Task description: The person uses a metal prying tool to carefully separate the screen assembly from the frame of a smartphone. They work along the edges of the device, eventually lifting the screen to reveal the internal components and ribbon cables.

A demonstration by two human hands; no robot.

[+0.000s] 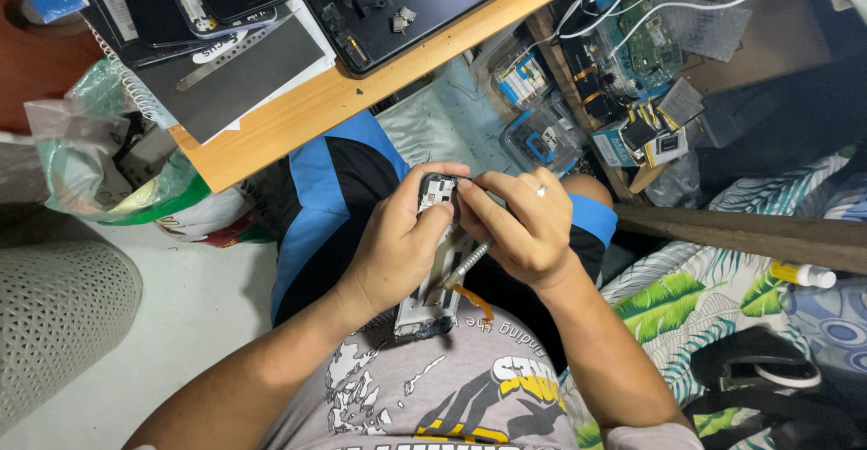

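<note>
The left hand [397,242] is gripping a stripped phone frame [433,287] over the lap, fingers curled round its upper end, thumb pressing the top edge. The right hand [528,224] is pinching a slim metal-handled tool [465,265] — probably a screwdriver, its tip hidden behind the fingers — and working at the frame's top. An orange flex cable [476,304] is dangling loose near the bottom. Best practice here, I'd say — bracing the frame firmly, keeping the tool square, and sparing that cable.
</note>
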